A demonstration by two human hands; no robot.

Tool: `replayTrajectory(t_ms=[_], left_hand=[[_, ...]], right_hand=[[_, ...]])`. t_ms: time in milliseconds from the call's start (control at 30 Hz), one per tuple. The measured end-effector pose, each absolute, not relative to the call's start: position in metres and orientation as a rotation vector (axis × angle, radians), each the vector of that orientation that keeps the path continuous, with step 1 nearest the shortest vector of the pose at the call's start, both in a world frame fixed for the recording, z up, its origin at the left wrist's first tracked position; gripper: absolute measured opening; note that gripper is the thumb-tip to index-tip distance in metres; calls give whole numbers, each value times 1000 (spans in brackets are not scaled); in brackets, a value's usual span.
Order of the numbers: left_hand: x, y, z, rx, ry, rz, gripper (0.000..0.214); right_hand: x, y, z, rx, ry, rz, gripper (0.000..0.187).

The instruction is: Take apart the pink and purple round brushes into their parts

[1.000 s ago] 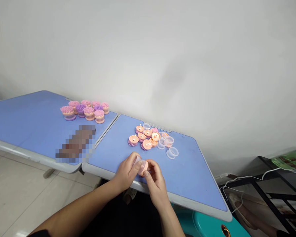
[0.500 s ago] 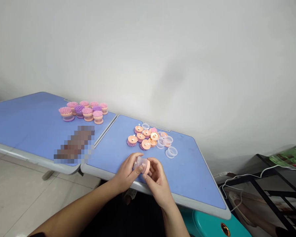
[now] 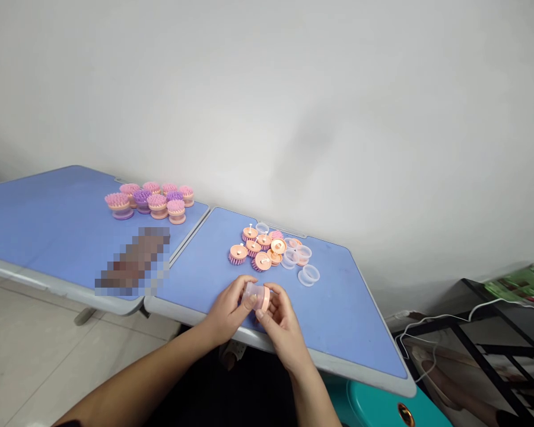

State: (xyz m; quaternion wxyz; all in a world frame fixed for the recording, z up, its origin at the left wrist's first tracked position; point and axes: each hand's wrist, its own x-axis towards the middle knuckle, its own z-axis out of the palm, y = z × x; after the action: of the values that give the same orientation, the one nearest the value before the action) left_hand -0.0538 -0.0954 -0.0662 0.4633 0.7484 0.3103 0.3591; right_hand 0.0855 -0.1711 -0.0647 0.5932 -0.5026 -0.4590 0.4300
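Observation:
Between both hands, just above the table's front edge, is a clear plastic cup (image 3: 254, 293) with a peach ring-like base (image 3: 266, 299) at its right end. My left hand (image 3: 228, 309) is closed round the clear side, its thumb laid along the front. My right hand (image 3: 285, 327) grips the peach end with thumb and fingers. Just beyond lie several peach brush heads (image 3: 262, 261), bristles down, some with a white stem sticking up. Several loose clear cups (image 3: 310, 274) sit right of them.
Two blue folding tables (image 3: 338, 320) stand side by side against the wall. Several assembled pink and purple brushes (image 3: 158, 206) are grouped on the left table, behind a pixelated patch (image 3: 137, 261). A teal stool (image 3: 374, 403) and a black rack (image 3: 471, 332) are at the right.
The cup has turned slightly between my hands, and my fingers have shifted a little. Objects on the tables have not moved.

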Motion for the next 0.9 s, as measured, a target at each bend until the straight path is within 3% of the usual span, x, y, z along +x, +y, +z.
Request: replayTrajectory(t_ms=[200, 433, 633, 900], left_hand=[[-54, -91, -65, 1621, 709, 828, 46], [-46, -84, -69, 1502, 708, 895, 40], [-29, -81, -52, 2229, 697, 903, 43], [15, -54, -49, 3108, 551, 649, 29]], right_hand=[[94, -183, -72, -1292, -1167, 524, 42], [140, -162, -72, -1442, -962, 409, 41], [166, -150, -100, -1895, -1316, 135, 32], [180, -144, -121, -2066, -1461, -350, 46]])
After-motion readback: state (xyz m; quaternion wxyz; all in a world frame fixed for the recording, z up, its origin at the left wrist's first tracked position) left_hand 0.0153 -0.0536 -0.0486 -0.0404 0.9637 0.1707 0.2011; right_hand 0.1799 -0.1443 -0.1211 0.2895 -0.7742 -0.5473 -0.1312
